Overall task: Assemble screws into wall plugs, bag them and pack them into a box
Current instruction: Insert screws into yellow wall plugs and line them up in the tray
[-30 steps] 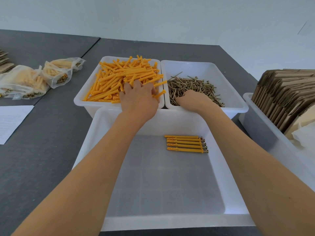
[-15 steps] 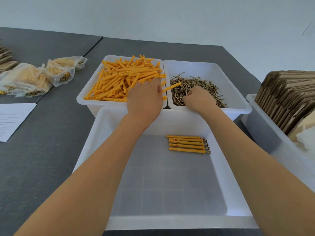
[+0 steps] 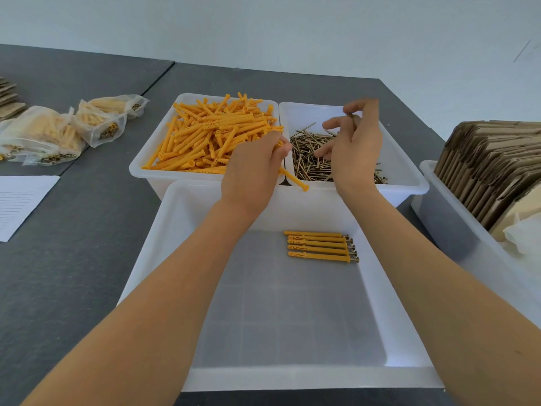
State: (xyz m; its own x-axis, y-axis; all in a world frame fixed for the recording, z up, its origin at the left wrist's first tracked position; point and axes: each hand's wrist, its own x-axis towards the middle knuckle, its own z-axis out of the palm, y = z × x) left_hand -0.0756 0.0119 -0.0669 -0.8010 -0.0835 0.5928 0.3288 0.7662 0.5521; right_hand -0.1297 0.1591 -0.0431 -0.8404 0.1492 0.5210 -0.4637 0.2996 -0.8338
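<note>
Here the left hand (image 3: 251,171) grips one orange plug (image 3: 294,180) over the rim between the plug bin (image 3: 140,168) and the front tray (image 3: 164,218), while the right hand (image 3: 355,142) pinches a screw (image 3: 352,120) above the screw bin (image 3: 409,174); five finished pairs (image 3: 320,247) lie in the tray. Likely risks: the loosely pinched screw may slip back into the pile, or meet the plug off-axis and jam
</note>
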